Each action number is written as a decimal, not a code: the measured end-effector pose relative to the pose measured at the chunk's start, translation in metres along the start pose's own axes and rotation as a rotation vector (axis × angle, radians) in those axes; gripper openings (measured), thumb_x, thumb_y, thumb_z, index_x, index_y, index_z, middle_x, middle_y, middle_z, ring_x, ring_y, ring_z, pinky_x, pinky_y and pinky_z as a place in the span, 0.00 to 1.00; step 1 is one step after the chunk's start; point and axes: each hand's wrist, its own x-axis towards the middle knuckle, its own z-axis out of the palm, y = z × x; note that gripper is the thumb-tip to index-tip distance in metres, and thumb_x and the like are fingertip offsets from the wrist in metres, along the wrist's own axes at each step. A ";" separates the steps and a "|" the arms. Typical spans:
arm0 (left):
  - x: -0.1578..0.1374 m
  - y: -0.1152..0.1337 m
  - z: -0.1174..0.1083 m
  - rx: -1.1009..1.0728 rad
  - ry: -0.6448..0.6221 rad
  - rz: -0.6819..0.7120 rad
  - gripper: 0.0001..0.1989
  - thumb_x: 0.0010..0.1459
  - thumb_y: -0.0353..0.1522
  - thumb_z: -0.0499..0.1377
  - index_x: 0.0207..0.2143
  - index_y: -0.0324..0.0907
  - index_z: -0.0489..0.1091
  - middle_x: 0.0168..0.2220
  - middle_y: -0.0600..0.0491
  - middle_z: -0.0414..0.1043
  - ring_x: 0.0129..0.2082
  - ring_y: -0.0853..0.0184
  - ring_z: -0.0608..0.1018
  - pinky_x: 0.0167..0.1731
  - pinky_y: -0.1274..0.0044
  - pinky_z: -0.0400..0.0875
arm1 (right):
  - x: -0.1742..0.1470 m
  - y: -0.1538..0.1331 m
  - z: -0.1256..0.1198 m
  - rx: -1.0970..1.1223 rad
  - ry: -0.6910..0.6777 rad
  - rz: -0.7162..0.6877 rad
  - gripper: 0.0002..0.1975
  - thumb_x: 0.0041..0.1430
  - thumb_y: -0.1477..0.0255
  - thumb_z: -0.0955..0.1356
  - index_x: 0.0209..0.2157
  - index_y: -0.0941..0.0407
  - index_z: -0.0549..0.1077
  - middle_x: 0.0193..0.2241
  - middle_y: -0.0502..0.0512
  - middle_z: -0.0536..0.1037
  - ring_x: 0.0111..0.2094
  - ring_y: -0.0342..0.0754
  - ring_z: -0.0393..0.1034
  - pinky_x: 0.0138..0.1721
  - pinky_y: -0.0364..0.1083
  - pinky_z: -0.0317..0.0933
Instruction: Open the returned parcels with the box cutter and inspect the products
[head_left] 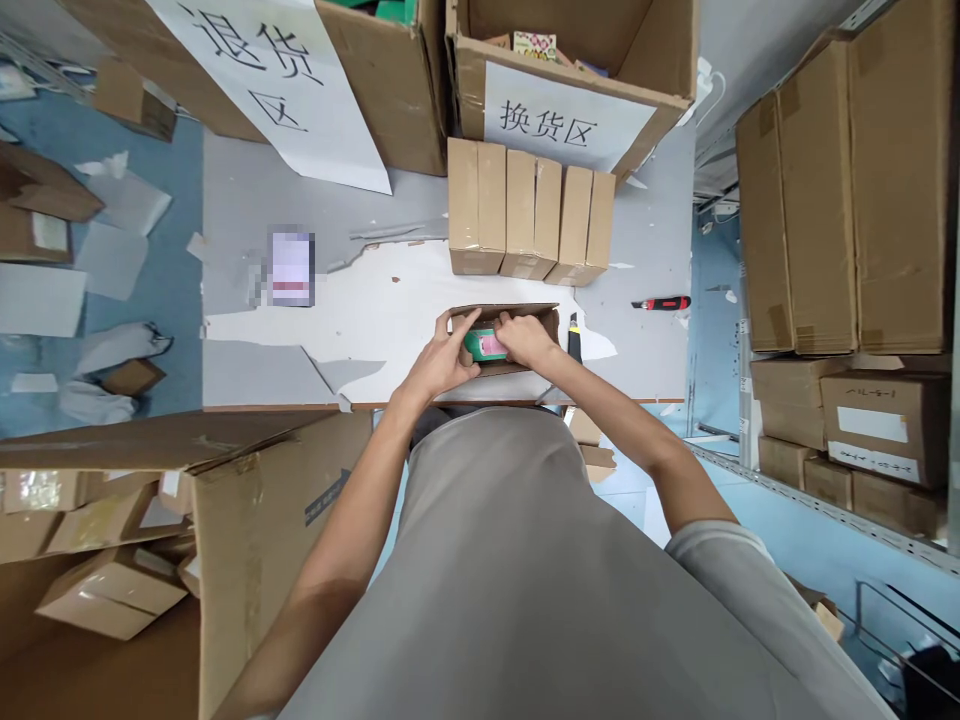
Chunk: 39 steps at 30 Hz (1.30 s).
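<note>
A small open cardboard box (510, 369) lies at the table's near edge, in front of my body. Inside it is a green and pink package (487, 345), partly covered by my hands. My left hand (442, 358) grips the box's left end, thumb and fingers over its sides. Reaching in from the right, my right hand (529, 340) has its fingers curled at the package's right end; the fingertips are partly hidden. A black and yellow utility knife (574, 340) lies just right of the box.
Three closed cartons (477, 205) stand in a row behind the box. Farther back are two large labelled bins (574, 115). A red and black utility knife (664, 303) lies right, a blurred-out flat object (291, 268) left. A large carton (262, 530) holding boxes stands lower left.
</note>
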 end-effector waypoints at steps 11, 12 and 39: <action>0.000 -0.005 0.002 -0.053 0.059 0.010 0.56 0.56 0.34 0.73 0.84 0.57 0.57 0.80 0.42 0.53 0.63 0.43 0.84 0.62 0.58 0.83 | 0.007 -0.001 0.005 -0.065 -0.036 -0.057 0.28 0.71 0.82 0.68 0.70 0.72 0.70 0.64 0.83 0.78 0.61 0.67 0.83 0.56 0.57 0.78; -0.001 -0.005 0.001 -0.061 0.068 0.016 0.56 0.56 0.35 0.74 0.83 0.57 0.58 0.80 0.42 0.54 0.66 0.42 0.82 0.64 0.57 0.82 | 0.002 0.000 0.002 -0.053 -0.021 -0.043 0.29 0.70 0.81 0.69 0.70 0.72 0.69 0.65 0.83 0.78 0.60 0.67 0.83 0.55 0.57 0.79; -0.037 0.063 -0.038 -0.869 0.038 0.125 0.44 0.60 0.50 0.77 0.74 0.52 0.68 0.75 0.41 0.71 0.70 0.46 0.79 0.63 0.55 0.84 | -0.085 0.025 -0.040 1.396 0.768 0.024 0.44 0.53 0.48 0.83 0.65 0.53 0.77 0.56 0.63 0.88 0.29 0.49 0.83 0.33 0.50 0.81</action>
